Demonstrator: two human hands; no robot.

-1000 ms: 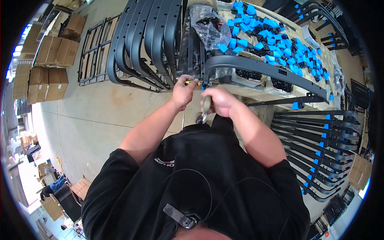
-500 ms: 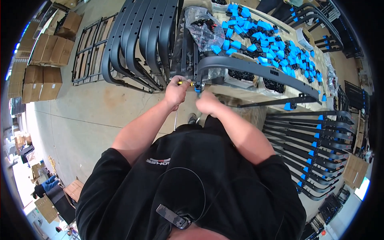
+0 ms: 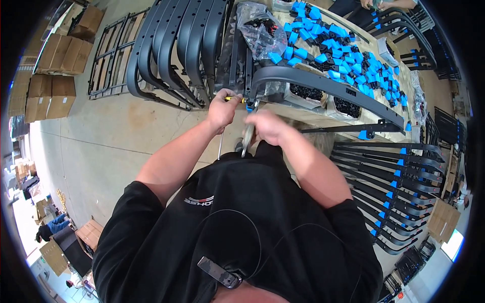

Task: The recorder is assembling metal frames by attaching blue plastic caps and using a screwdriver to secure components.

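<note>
Grey curved frame (image 3: 323, 86) meets both hands (image 3: 222, 108), wrench (image 3: 247, 136).

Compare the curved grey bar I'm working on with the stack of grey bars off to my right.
The curved grey bar lies alone across the table edge, while the stack of grey bars sits lower, in a row of many. The single bar is being worked at its near end by the left hand and right hand; the stacked ones are untouched. The stacked bars carry blue clips. Both are dark grey, long and gently curved.

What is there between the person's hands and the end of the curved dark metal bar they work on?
Nothing visible. The left hand holds a yellow-handled tool right at the curved bar's end; the right hand grips a silver tool just below it.
</note>
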